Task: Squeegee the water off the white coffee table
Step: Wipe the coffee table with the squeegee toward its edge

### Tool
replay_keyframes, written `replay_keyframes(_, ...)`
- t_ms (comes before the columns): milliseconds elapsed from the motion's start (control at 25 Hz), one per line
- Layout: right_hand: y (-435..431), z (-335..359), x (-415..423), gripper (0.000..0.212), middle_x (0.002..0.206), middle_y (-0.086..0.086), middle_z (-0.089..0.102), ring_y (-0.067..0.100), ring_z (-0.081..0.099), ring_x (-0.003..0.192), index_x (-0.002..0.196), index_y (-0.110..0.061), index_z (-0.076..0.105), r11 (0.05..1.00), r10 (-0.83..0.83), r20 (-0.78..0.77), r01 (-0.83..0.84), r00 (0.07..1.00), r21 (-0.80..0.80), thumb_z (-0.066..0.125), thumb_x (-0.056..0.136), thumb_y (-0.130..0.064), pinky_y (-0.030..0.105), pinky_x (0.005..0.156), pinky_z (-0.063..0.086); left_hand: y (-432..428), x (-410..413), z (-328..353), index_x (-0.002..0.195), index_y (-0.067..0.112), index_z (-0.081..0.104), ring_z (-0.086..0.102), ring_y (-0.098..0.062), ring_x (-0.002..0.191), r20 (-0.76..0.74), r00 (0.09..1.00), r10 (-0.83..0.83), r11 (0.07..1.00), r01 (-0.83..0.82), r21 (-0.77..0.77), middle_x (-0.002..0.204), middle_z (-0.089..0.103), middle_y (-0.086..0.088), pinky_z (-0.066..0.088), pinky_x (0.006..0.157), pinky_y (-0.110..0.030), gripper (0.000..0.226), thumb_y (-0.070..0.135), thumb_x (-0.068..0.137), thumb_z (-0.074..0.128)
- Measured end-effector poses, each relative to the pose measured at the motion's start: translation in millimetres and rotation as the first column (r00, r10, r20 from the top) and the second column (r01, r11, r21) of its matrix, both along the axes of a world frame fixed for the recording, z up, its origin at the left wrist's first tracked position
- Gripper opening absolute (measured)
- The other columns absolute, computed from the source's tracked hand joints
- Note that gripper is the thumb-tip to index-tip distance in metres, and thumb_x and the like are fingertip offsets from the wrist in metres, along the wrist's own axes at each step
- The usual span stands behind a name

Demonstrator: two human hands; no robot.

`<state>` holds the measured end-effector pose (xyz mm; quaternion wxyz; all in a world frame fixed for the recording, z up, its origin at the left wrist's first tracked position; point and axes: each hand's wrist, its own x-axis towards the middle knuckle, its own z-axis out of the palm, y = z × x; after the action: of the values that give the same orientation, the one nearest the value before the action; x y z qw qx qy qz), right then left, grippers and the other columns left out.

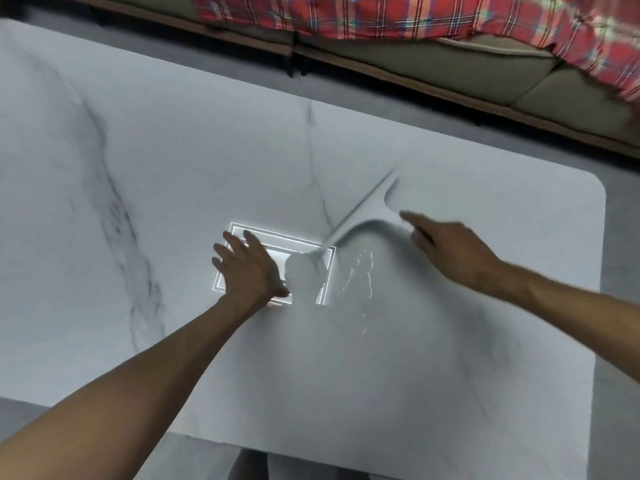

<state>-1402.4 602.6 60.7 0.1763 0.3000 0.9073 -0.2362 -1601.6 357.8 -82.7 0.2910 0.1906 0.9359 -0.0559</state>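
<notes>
The squeegee lies on the surface, right of centre. Water pools just before it (edges blurred, perhaps touching). A sofa stands behind.

Bare forearms, apparently sleeveless; blurred right grip.

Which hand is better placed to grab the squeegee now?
Right. The right hand reaches beside the squeegee handle; the left hand lies flat on the table.

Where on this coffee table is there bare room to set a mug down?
The coffee table is bare on its far left, across the grey veins, and along the far edge by the sofa. The middle is crowded: left hand, squeegee, right hand and water.
</notes>
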Motion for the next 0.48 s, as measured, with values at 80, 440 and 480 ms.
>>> replay_keyframes(80,30,-9,-60,0.043,0.134,0.009,0.058,0.038,0.056,0.116,0.142,-0.025,0.040,0.998,-0.063,-0.066,0.064,0.996,0.014,0.039,0.099,-0.027,0.038,0.092,0.044,24,-7,-4,0.142,0.008,-0.011,0.009,-0.062,0.136,0.020,0.996,-0.082,0.996,0.082,0.043,0.151,0.001,-0.035,0.015,0.108,-0.068,0.164,0.073,0.024,0.082)
replay_keyframes(440,78,-44,-215,0.049,0.121,0.011,0.056,0.033,0.046,0.092,0.146,-0.024,0.027,0.996,0.075,-0.032,-0.072,0.997,0.060,0.031,0.097,-0.019,0.025,0.051,0.046,52,-1,-28,0.150,0.000,-0.002,0.009,-0.069,0.133,-0.059,0.996,-0.065,0.995,0.069,0.066,0.148,0.004,-0.046,0.022,0.108,-0.067,0.154,0.070,0.041,0.082)
replay_keyframes(480,77,-48,-204,0.048,0.124,0.014,0.057,0.037,0.050,0.098,0.145,-0.021,0.028,0.992,0.095,-0.002,-0.094,0.995,0.083,0.031,0.098,-0.018,0.032,0.064,0.043,53,0,-27,0.149,-0.001,0.000,0.012,-0.069,0.132,-0.064,0.995,-0.073,0.996,0.077,0.052,0.147,0.007,-0.047,0.024,0.107,-0.067,0.154,0.071,0.040,0.081)
